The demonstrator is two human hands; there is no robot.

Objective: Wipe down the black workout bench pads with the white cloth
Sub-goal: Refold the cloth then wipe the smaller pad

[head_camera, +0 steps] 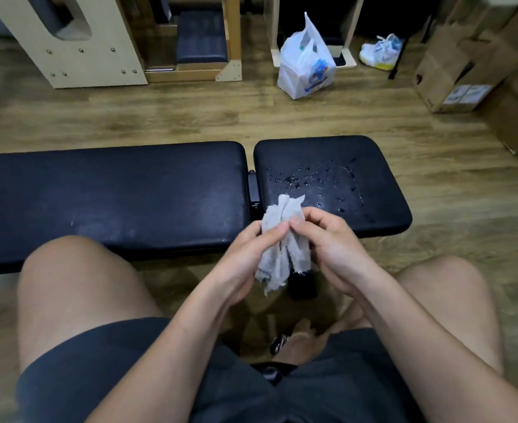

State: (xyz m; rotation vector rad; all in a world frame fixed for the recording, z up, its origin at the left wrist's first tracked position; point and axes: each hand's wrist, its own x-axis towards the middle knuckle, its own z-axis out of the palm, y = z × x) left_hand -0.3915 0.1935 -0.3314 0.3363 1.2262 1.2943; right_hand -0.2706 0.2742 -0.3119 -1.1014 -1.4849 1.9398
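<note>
I see the left hand (245,257) and right hand (334,242) pinching the cloth (282,239), fingers curled on it, at the near left corner of the short pad (367,178). Its wet top lies bare; the long pad (114,196) sits just left.

The frayed woven cloth (282,248) looks rough beside smooth, glossy black pads (331,184), droplets beading, over wood-grain floor (190,117).
</note>
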